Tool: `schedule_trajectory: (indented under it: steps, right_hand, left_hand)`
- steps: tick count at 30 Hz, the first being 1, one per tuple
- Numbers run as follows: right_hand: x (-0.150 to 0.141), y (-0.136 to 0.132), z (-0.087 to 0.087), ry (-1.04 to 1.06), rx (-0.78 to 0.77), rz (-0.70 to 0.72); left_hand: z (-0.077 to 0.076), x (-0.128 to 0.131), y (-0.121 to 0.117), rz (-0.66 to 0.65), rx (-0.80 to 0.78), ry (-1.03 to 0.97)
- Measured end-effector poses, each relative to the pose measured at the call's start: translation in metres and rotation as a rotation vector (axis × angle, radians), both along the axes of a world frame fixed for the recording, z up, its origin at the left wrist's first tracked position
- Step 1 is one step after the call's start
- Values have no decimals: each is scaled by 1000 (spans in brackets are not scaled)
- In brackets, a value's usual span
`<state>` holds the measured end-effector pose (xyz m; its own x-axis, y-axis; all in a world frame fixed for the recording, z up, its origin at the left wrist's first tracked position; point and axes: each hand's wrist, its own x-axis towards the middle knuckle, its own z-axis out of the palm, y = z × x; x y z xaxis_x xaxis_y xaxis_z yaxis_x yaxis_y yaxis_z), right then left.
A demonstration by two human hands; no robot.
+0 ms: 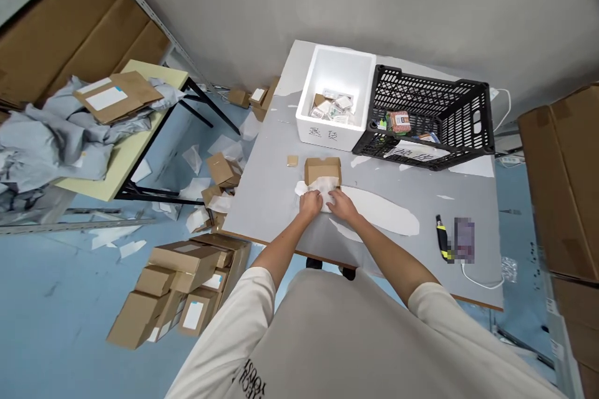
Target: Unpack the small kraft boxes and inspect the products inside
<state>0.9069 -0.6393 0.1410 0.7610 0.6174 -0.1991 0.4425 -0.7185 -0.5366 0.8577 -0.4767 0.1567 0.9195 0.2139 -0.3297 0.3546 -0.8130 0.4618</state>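
Directly before me a small brown cardboard box [322, 169] stands open, its raised flap toward the back of the table. A crumpled, thin white packing sheet [324, 184] lies at its front edge and partly covers it. My left hand [311, 202] is closed on the sheet's left side. From the right, my right hand [341, 204] grips the same sheet with bent fingers. Whether anything lies under the sheet is hidden. A small tan square piece [292, 161] rests left of the box.
Behind stand a white foam box [332, 135] with small packets and a black plastic crate [463, 159] with packages. A yellow-black cutter [442, 237] and a blurred device [464, 238] with a cable lie at right. Cartons [185, 259] are stacked on the floor, left; grey bags cover a side table [112, 168].
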Motion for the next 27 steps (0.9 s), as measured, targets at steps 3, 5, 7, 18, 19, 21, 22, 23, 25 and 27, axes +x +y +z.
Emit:
schedule_trajectory:
  steps: [3,5,7,18,19,21,22,23,25,27]
  right_hand:
    - [0,9,-5,-20,-114,38]
    - [0,13,-3,-43,-179,60]
    - [-1,17,1,-64,-233,66]
    - [-4,22,11,-67,-359,35]
    - [-4,20,12,-73,-342,25]
    - [-4,15,17,-109,-300,-8]
    - [-4,12,20,-139,-274,-27]
    - [-3,11,23,-170,-249,-41]
    - [0,9,28,-210,-205,-38]
    - [2,10,29,-197,-188,15]
  left_hand:
    - [-5,-4,5,-67,-22,-12]
    - [-4,-10,7,-97,2,-71]
    - [-2,-17,9,-82,47,-120]
    - [-22,-18,0,-342,106,-87]
    - [-25,-16,-1,-338,103,-75]
    - [-28,-12,-2,-335,111,-52]
    - [-29,-10,-3,-340,121,-43]
    - [-30,-9,-3,-346,134,-37]
    - [-28,-8,-4,-349,150,-41]
    - [-25,-9,-4,-324,145,-62]
